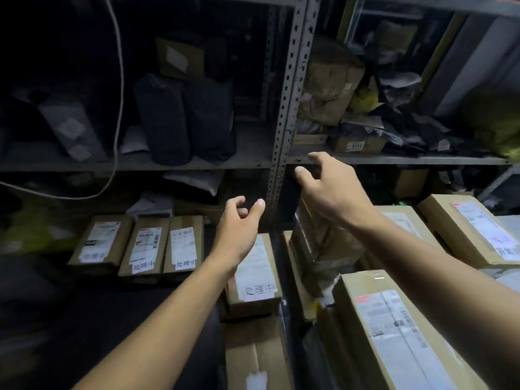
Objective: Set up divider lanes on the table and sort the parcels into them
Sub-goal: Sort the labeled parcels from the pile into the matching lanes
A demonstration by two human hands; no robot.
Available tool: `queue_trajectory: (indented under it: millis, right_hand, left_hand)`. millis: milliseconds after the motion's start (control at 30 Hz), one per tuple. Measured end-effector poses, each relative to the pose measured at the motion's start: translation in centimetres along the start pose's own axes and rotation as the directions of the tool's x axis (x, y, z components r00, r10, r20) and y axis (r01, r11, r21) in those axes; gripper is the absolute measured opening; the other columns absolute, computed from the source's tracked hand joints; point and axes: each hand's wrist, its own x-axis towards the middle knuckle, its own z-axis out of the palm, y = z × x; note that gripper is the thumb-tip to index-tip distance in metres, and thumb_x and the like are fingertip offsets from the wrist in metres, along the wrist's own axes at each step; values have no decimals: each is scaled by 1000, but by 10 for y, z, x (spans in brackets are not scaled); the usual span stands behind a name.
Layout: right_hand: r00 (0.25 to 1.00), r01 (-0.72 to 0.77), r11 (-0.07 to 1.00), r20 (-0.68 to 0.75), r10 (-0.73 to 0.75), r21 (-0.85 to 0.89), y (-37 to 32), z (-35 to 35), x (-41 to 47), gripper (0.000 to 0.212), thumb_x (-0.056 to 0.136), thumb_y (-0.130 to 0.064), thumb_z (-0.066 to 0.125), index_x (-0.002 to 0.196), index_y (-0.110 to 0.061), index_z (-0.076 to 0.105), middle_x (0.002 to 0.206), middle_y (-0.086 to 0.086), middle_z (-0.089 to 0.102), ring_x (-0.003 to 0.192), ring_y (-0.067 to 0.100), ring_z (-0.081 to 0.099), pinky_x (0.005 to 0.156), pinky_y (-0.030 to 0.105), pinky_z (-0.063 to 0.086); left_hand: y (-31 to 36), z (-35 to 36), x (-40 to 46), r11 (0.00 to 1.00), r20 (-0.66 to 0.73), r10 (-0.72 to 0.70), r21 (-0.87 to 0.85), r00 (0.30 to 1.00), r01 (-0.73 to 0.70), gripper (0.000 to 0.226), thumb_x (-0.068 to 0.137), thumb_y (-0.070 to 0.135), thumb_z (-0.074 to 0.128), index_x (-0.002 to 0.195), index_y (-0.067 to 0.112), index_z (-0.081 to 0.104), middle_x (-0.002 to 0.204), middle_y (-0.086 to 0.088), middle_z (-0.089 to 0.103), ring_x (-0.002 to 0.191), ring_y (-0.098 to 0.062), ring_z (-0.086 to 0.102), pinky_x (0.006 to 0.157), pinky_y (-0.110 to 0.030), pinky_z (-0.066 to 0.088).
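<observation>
Right now both hands hover empty over the table; the left hand [239, 229] loosely curled, the right hand [326, 190] spread wide and reaching far toward the shelf post [284, 130]; parcels [146, 249] lie in a row at far left, more boxes [399, 327] stacked near right; no divider is plainly visible; I'd take one parcel squarely with both hands.

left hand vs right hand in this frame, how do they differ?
1. The left hand is lower and nearer, over a labelled cardboard box; the right hand reaches higher, up by the shelf edge.
2. The left hand's fingers curl loosely toward its thumb; the right hand's fingers are spread wider.

Shared: both are bare, held in the air, and hold nothing.
</observation>
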Motion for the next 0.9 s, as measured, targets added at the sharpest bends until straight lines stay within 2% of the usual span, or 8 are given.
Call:
queue_trajectory:
  millis: [133, 300, 400, 500, 600, 733, 900]
  right_hand:
    - [995, 92, 994, 28, -94, 62, -59, 40, -7, 50, 96, -43, 53, 139, -16, 51, 135, 4, 61, 125, 21, 56, 103, 30, 42]
    - [978, 78, 982, 178, -109, 174, -112, 103, -20, 48, 97, -41, 53, 138, -16, 51, 130, 2, 64, 118, 17, 60, 98, 25, 43]
    - [964, 19, 979, 257, -73, 205, -129, 146, -25, 48, 97, -40, 54, 138, -16, 53, 129, 3, 65, 118, 18, 59, 99, 27, 44]
    - [947, -40, 979, 320, -26, 198, -137, 183, -25, 49, 96, -39, 54, 138, -13, 53, 130, 5, 64, 122, 20, 57, 101, 28, 43]
    - [932, -115, 975, 361, 40, 189, -139, 212, -20, 49, 96, -39, 52, 138, -12, 52, 131, 7, 64, 123, 21, 58, 97, 27, 43]
    - [911, -199, 968, 392, 125, 153, -136, 242, -9, 51, 98, -37, 51, 140, -9, 50, 134, 9, 62, 125, 24, 56, 94, 24, 40]
    - [878, -279, 955, 431, 209, 105, -128, 272, -3, 51, 99, -35, 49, 142, -8, 46, 132, 10, 62, 117, 23, 59, 86, 25, 41]
  left_hand:
    - [-15, -60, 4, 1000, -85, -22, -5, 996, 22, 54, 93, 47, 57, 139, 22, 42, 126, 1, 53, 116, -14, 51, 94, -30, 39]
    - [-37, -129, 14, 999, -162, -42, 7, 986, 44, 44, 94, 38, 60, 132, 17, 50, 118, -1, 57, 106, -12, 54, 89, -25, 39]
    - [-58, -158, 25, 997, -177, -61, 42, 982, 69, 39, 92, 40, 61, 125, 19, 55, 118, -2, 61, 110, -16, 58, 99, -36, 45]
    - [-74, -176, 35, 993, -165, -87, 69, 982, 100, 38, 93, 38, 61, 123, 17, 58, 116, -1, 62, 108, -17, 60, 100, -41, 47]
    - [-86, -184, 49, 988, -160, -93, 106, 983, 110, 36, 93, 35, 61, 123, 15, 59, 109, 2, 58, 110, -18, 58, 99, -38, 46]
    - [-103, -189, 68, 983, -140, -95, 143, 986, 115, 37, 94, 36, 61, 124, 15, 59, 121, -1, 62, 113, -17, 57, 94, -30, 43]
    - [-131, -191, 88, 976, -116, -114, 171, 987, 133, 37, 94, 37, 59, 124, 17, 59, 123, -1, 63, 113, -17, 58, 94, -30, 43]
